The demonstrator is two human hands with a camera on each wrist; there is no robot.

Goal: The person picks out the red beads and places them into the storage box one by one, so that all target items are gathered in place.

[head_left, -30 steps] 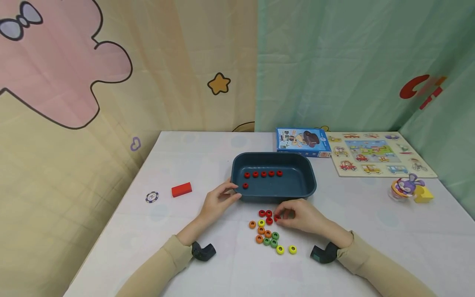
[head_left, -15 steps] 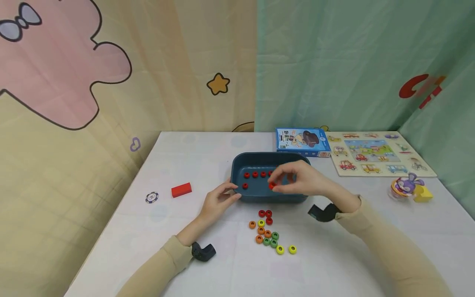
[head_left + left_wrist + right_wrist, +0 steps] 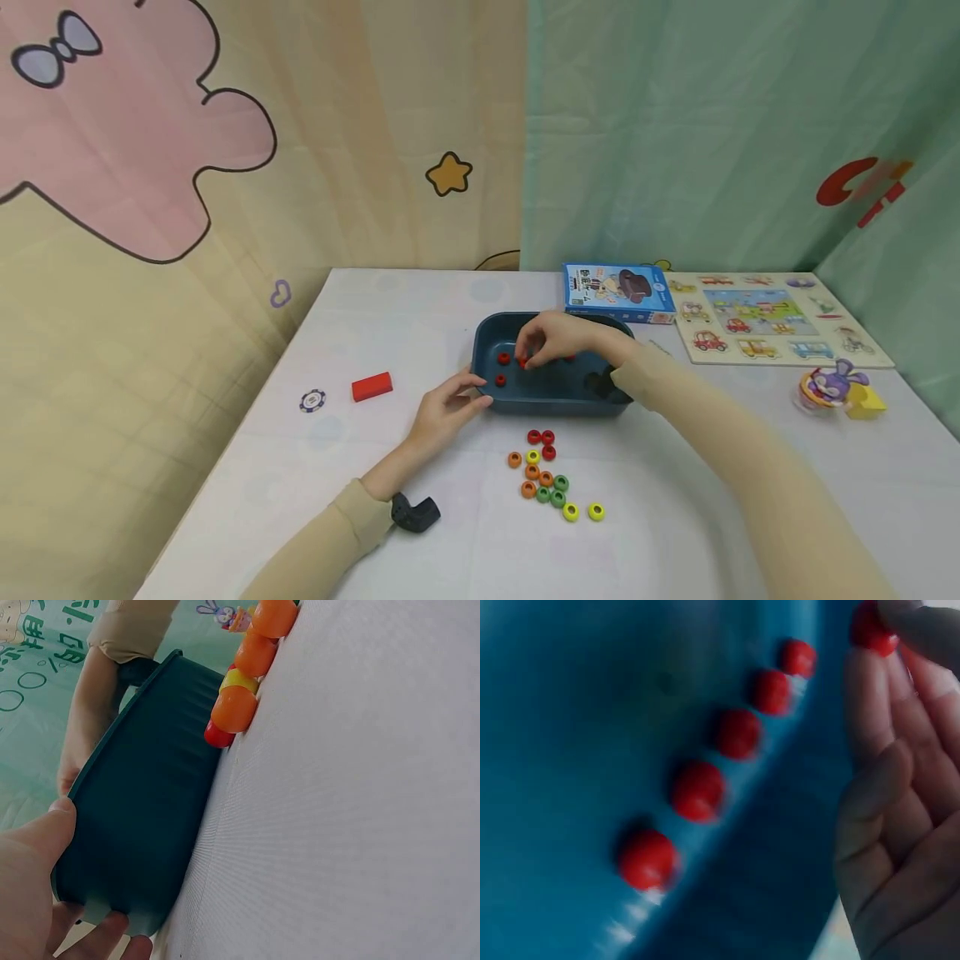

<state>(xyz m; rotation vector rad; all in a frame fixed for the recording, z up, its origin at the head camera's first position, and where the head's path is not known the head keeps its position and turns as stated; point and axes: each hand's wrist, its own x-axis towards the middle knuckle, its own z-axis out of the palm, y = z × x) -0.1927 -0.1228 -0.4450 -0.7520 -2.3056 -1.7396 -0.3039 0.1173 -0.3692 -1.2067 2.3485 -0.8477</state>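
A dark blue rectangular tray [image 3: 555, 405] stands on the white table. My left hand [image 3: 442, 411] holds its near left corner, and the left wrist view shows the thumb on the rim and fingers along the outer wall. Inside the tray, my right hand [image 3: 558, 335] pinches a red bead [image 3: 873, 631] between thumb and fingertip. Below it in the right wrist view runs a row of several red beads [image 3: 698, 791] along the tray wall. One red bead [image 3: 500, 380] sits apart, nearer the front. My right hand hides part of the row in the head view.
Loose red beads [image 3: 549, 452], orange beads [image 3: 532, 472], green beads [image 3: 558, 498] and yellow beads [image 3: 571, 512] lie before the tray. Behind stand a blue box [image 3: 618, 292] and puzzle board [image 3: 780, 321]. A red block [image 3: 372, 387] and poker chip [image 3: 312, 401] lie left.
My right hand has carried a red bead from the loose group before the tray up into the tray, then further left toward the row. My left hand has stayed at the corner.
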